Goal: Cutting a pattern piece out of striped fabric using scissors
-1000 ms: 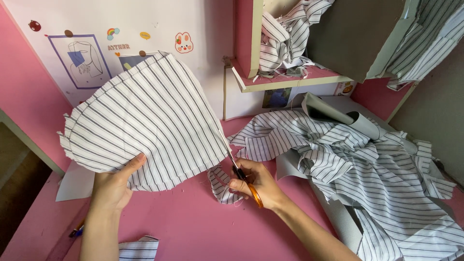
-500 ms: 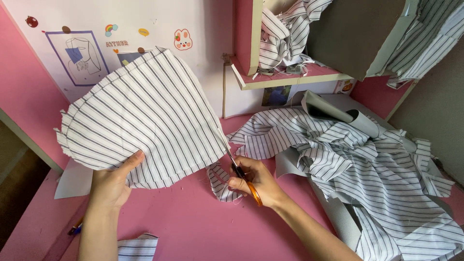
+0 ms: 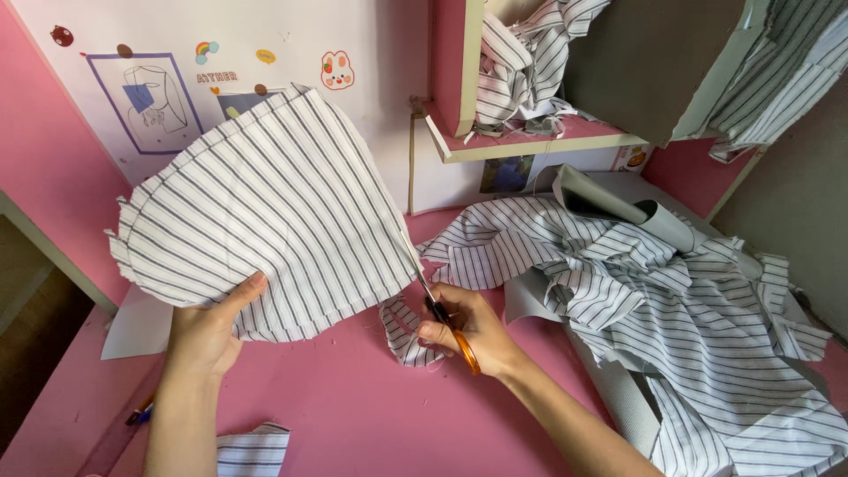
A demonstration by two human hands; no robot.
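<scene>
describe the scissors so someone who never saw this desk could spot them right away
Start at the pink desk and find the big rounded piece of striped fabric that the left hand holds up by its lower edge. At that piece's right edge sits the right hand, gripping the scissors. They are the only thing with bright orange handles, blades pointing up along the fabric's edge.

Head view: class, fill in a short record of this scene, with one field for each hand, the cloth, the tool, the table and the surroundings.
Left hand: left hand holds up the striped cloth piece by its lower edge
Right hand: right hand grips the scissors
Tool: orange handles, blades at the cloth's right edge
Offcut: narrow striped strip hangs below the blades
Table: pink table
Right side: heap of striped fabric
Behind: white wall with stickers; shelf holding more striped cloth
</scene>
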